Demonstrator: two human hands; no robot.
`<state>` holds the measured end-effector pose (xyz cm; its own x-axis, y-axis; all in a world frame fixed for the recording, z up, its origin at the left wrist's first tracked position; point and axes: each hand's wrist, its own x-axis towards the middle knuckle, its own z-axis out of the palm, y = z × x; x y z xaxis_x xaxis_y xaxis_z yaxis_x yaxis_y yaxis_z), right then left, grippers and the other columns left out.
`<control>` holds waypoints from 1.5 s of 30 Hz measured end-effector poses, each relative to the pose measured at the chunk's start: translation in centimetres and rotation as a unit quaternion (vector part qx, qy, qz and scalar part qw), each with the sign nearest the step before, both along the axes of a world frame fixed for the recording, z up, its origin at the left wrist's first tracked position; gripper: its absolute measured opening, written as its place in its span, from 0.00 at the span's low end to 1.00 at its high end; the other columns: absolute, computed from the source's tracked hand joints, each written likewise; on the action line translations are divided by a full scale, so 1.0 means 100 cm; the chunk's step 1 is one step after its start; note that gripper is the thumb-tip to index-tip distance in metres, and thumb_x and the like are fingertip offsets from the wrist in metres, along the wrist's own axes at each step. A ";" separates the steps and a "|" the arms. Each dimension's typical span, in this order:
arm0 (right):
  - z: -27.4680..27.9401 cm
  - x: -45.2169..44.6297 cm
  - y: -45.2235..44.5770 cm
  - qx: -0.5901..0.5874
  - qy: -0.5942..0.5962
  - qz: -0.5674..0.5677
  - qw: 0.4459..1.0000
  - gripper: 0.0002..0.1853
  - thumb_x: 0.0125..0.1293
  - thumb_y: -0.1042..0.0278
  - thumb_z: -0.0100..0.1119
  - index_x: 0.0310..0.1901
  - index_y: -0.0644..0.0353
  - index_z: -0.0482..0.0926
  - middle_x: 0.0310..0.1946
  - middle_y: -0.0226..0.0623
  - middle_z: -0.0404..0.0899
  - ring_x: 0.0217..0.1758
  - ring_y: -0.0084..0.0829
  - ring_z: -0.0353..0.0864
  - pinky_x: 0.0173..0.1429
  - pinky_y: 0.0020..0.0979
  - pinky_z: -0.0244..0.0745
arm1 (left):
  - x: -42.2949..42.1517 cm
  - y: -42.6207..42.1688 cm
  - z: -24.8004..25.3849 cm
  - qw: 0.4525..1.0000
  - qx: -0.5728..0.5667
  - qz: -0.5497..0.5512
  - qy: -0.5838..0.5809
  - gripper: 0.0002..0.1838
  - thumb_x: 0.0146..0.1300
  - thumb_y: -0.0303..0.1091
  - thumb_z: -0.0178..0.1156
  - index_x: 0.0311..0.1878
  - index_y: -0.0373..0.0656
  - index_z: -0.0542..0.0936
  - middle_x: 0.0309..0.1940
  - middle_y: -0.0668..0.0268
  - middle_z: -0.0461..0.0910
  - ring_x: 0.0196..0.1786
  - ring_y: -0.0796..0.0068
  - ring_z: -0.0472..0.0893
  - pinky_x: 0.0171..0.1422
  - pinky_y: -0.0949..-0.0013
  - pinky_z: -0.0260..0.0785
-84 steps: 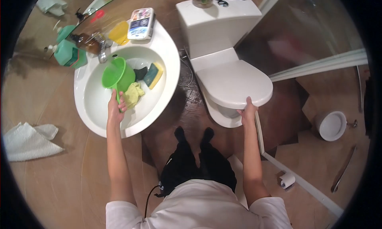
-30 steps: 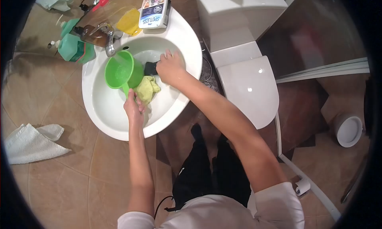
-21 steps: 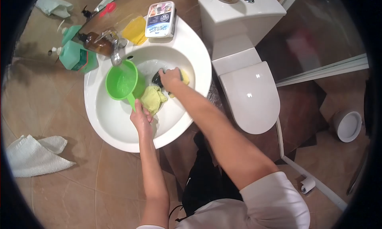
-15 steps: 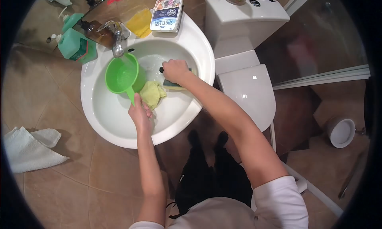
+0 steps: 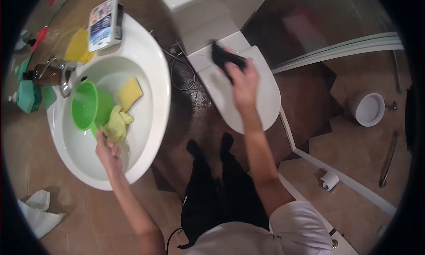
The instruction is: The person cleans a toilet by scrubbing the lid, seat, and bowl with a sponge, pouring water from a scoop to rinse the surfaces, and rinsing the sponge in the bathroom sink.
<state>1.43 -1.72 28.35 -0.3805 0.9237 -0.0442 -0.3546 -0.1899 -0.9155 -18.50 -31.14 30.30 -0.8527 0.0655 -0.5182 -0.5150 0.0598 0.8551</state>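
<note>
My left hand (image 5: 107,149) is closed around the handle of a green plastic dipper (image 5: 105,105) in the washbasin (image 5: 155,166). Water runs from the tap (image 5: 65,84) into the dipper. Beside it in the basin lie a crumpled yellow-green cloth (image 5: 117,125) and a yellow sponge (image 5: 130,94), both apart from my fingers. Over the toilet lid (image 5: 261,106), my right hand (image 5: 244,84) grips a black object (image 5: 223,58). Motion blurs that object, and its exact kind cannot be made out.
On the basin's back rim stand a "Spotless" box (image 5: 104,27), a yellow cloth (image 5: 79,46) and a brown pump bottle (image 5: 45,74). Green bottles (image 5: 30,93) are behind. A hose (image 5: 188,71) loops between basin and toilet. The glass shower screen (image 5: 336,51) borders the right.
My right hand has moved from the basin to above the toilet with the black object, leaving the sponge uncovered. The view has swung right. My left hand keeps hold of the dipper.
</note>
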 end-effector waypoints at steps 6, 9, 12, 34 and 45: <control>-0.211 0.132 0.032 0.265 -0.451 -0.001 0.852 0.26 0.60 0.88 0.39 0.62 0.64 0.63 0.61 0.50 0.66 0.65 0.46 0.64 0.67 0.35 0.60 | 0.002 0.001 -0.002 0.999 -0.016 0.021 0.027 0.12 0.69 0.45 0.50 0.36 0.47 0.71 0.14 0.79 0.60 0.10 0.91 0.52 0.11 0.82 0.39; -0.297 0.101 0.006 0.419 -0.449 0.183 0.768 0.28 0.63 0.77 0.44 0.67 0.56 0.60 0.69 0.44 0.54 0.72 0.53 0.49 0.74 0.47 0.41 | -0.002 -0.005 -0.004 0.999 0.003 0.047 0.016 0.12 0.69 0.45 0.49 0.38 0.47 0.70 0.14 0.79 0.59 0.09 0.92 0.51 0.09 0.84 0.40; -0.300 0.042 0.019 0.521 -0.438 0.347 0.645 0.30 0.60 0.53 0.54 0.65 0.49 0.64 0.69 0.37 0.54 0.72 0.44 0.50 0.73 0.50 0.41 | -0.004 -0.010 -0.007 0.998 0.027 0.048 0.017 0.13 0.70 0.45 0.47 0.40 0.45 0.69 0.13 0.77 0.57 0.06 0.92 0.51 0.05 0.84 0.40; -0.375 -0.048 0.142 0.479 -0.457 0.156 0.733 0.23 0.61 0.66 0.51 0.55 0.71 0.69 0.60 0.54 0.66 0.63 0.51 0.64 0.68 0.45 0.56 | 0.003 -0.004 -0.004 0.994 -0.036 0.070 0.070 0.16 0.72 0.45 0.43 0.42 0.40 0.67 0.11 0.75 0.56 0.04 0.89 0.50 0.02 0.83 0.39; -0.399 -0.098 0.114 0.546 -0.508 0.172 0.643 0.27 0.58 0.72 0.46 0.58 0.80 0.62 0.61 0.65 0.60 0.66 0.56 0.59 0.67 0.56 0.54 | 0.001 -0.008 -0.005 0.997 -0.017 0.027 0.063 0.15 0.72 0.44 0.44 0.41 0.41 0.67 0.12 0.76 0.55 0.05 0.92 0.50 0.03 0.85 0.40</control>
<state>-8.35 9.70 -11.55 -0.8584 0.4833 0.1720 0.4234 0.8567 -0.2945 -18.38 -31.98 29.84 -0.9134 0.0016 -0.4070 -0.4060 0.0645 0.9116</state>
